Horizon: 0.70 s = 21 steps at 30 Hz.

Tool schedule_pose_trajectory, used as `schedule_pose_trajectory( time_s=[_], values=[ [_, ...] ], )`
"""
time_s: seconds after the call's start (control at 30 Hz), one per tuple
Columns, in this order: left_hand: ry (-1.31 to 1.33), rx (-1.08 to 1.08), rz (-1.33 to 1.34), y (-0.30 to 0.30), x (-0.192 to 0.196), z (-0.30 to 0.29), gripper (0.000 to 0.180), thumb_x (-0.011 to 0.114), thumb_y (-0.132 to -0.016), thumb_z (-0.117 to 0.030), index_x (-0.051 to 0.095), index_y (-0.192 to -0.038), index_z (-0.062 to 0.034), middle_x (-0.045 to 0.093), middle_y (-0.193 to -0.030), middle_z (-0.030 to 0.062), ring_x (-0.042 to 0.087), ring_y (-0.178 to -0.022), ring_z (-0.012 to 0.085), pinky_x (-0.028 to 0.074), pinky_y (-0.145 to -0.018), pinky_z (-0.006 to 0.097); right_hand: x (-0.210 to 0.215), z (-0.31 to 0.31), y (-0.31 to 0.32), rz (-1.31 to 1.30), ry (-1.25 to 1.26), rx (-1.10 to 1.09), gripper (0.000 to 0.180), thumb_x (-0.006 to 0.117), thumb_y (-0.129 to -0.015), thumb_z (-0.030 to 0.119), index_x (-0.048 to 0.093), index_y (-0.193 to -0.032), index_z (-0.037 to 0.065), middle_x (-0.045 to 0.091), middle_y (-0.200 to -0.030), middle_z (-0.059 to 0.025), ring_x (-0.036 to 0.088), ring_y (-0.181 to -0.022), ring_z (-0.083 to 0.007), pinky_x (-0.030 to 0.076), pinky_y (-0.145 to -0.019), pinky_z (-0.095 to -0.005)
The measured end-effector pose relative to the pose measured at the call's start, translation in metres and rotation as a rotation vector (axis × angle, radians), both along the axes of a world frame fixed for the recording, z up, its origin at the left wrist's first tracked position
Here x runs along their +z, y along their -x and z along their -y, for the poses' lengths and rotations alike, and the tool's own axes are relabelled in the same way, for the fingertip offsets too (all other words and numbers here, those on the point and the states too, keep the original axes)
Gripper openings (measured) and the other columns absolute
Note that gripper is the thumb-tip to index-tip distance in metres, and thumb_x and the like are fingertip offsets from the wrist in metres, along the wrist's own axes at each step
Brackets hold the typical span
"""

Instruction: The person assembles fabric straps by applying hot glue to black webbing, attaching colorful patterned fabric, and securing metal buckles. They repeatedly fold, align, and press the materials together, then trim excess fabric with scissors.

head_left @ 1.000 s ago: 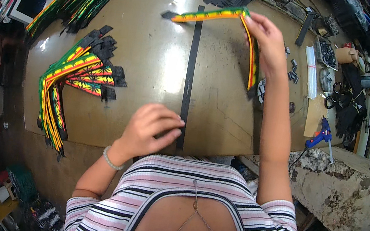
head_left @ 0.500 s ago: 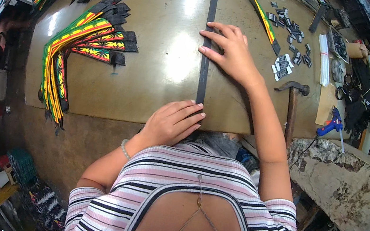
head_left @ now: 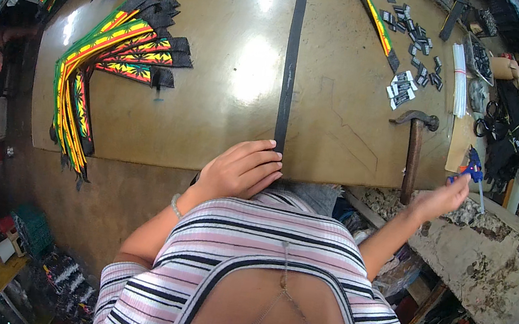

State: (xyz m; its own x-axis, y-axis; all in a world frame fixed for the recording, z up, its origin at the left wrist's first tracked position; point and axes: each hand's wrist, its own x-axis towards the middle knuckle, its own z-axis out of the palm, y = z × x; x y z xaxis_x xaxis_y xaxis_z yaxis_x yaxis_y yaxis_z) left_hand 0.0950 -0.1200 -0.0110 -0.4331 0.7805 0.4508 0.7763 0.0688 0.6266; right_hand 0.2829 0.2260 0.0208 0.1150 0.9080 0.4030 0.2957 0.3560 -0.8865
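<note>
Brown work surface [head_left: 212, 121]: right hand [head_left: 442, 199] has left the black strap [head_left: 291, 59], fingers open toward blue glue gun [head_left: 471, 169]; left hand [head_left: 241, 173] presses flat on strap end.

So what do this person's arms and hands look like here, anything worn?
Both forearms are bare, with no gloves. The left hand has a thin silvery bracelet at the wrist. The right hand shows no ring or band. Short sleeves of a pink, white and black striped top cover the upper arms.

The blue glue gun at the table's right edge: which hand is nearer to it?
Right. The right hand reaches out beside the blue glue gun, its fingertips at it. The left hand is far to its left, pressing the near end of the black strap.
</note>
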Motion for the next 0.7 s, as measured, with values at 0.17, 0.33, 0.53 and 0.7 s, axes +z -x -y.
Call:
schedule_pose_trajectory(
  time_s=[0.17, 0.33, 0.53, 0.7],
  values=[
    [-0.014, -0.048, -0.018, 0.002, -0.001, 0.001, 0.023, 0.082, -0.074, -0.013, 0.071, -0.093, -0.0073, 0.069, -0.1, 0.0044, 0.065, -0.106, 0.0248, 0.056, -0.083, 0.035, -0.043, -0.084, -0.079, 0.315, 0.03, -0.141, 0.076, 0.076, -0.083, 0.047, 0.045, -0.127, -0.007, 0.059, -0.114, -0.0155, 0.056, -0.103, -0.0189, 0.044, -0.093, -0.0322],
    [-0.049, -0.062, -0.049, 0.0, -0.003, 0.003, 0.021, 0.082, -0.073, -0.014, 0.071, -0.09, -0.0072, 0.069, -0.097, 0.0034, 0.066, -0.101, 0.0232, 0.056, -0.08, 0.034, -0.046, -0.148, -0.08, 0.335, 0.041, 0.088, 0.091, 0.08, -0.074, 0.055, 0.046, -0.129, -0.008, 0.055, -0.124, -0.0236, 0.054, -0.112, -0.0273, 0.046, -0.092, -0.0407],
    [-0.09, -0.112, -0.064, 0.0, -0.005, 0.005, 0.018, 0.078, -0.076, -0.014, 0.069, -0.089, -0.005, 0.068, -0.093, 0.0047, 0.066, -0.095, 0.0227, 0.056, -0.079, 0.033, -0.067, -0.214, -0.102, 0.592, -0.2, -0.46, 0.086, 0.084, -0.063, 0.06, 0.058, -0.111, -0.006, 0.064, -0.109, -0.0236, 0.064, -0.093, -0.0327, 0.05, -0.081, -0.0459],
    [-0.105, -0.11, -0.086, 0.002, -0.005, 0.004, 0.017, 0.078, -0.076, -0.013, 0.069, -0.089, -0.0048, 0.068, -0.094, 0.005, 0.066, -0.094, 0.0222, 0.056, -0.079, 0.033, -0.043, -0.207, -0.086, 0.456, 0.092, 0.003, 0.052, 0.077, -0.081, 0.042, 0.056, -0.1, -0.001, 0.067, -0.073, -0.0097, 0.066, -0.06, -0.0207, 0.053, -0.058, -0.0358]
  ],
)
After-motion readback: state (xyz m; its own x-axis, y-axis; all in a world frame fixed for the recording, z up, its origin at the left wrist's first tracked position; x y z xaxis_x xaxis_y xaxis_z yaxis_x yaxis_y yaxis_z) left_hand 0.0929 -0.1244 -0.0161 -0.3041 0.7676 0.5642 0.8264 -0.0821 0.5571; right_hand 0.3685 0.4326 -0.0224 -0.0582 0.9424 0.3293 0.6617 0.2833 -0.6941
